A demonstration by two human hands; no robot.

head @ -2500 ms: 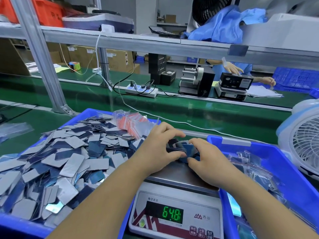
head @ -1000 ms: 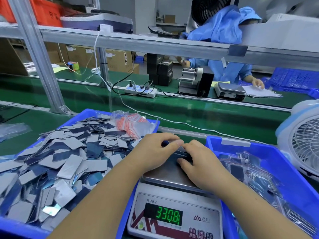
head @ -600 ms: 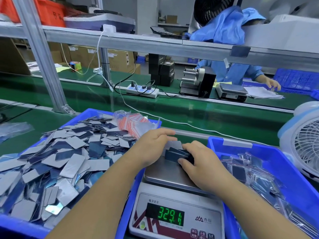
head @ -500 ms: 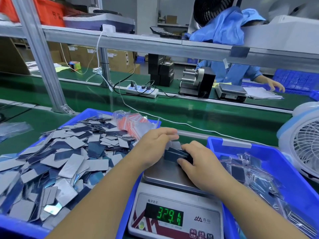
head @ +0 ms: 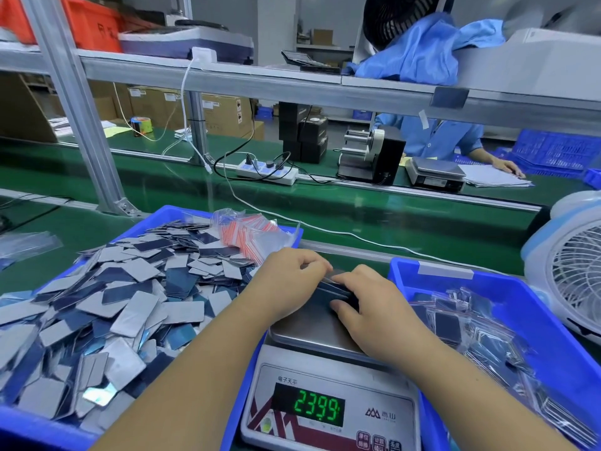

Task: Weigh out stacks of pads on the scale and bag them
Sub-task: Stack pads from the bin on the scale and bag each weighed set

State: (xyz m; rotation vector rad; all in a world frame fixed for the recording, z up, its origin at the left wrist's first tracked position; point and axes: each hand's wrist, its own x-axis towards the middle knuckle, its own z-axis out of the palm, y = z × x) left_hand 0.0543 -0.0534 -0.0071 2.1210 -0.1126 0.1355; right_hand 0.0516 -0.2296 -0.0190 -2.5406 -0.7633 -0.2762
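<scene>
A small stack of dark pads (head: pixel 336 289) lies at the back of the steel pan of the scale (head: pixel 312 330). My left hand (head: pixel 289 281) holds the stack's left end with curled fingers. My right hand (head: pixel 367 307) grips its right end, thumb in front and fingers over the top. The green display (head: pixel 317 408) reads 239.9. A blue bin (head: pixel 42 428) on the left holds a heap of loose grey and dark blue pads (head: pixel 123 301). Empty zip bags with red strips (head: pixel 252 232) lie at that bin's far right corner.
A second blue bin (head: pixel 536 304) on the right holds several bagged pads (head: pixel 468 323). A white desk fan (head: pixel 569 271) stands at the far right. Beyond lie a green conveyor, a power strip (head: pixel 266 169) and a label dispenser (head: pixel 370 154). A person in blue works opposite.
Both hands stayed on the stack and closed in over it, squaring it on the pan. The display fell from 329.1 to 239.9.
</scene>
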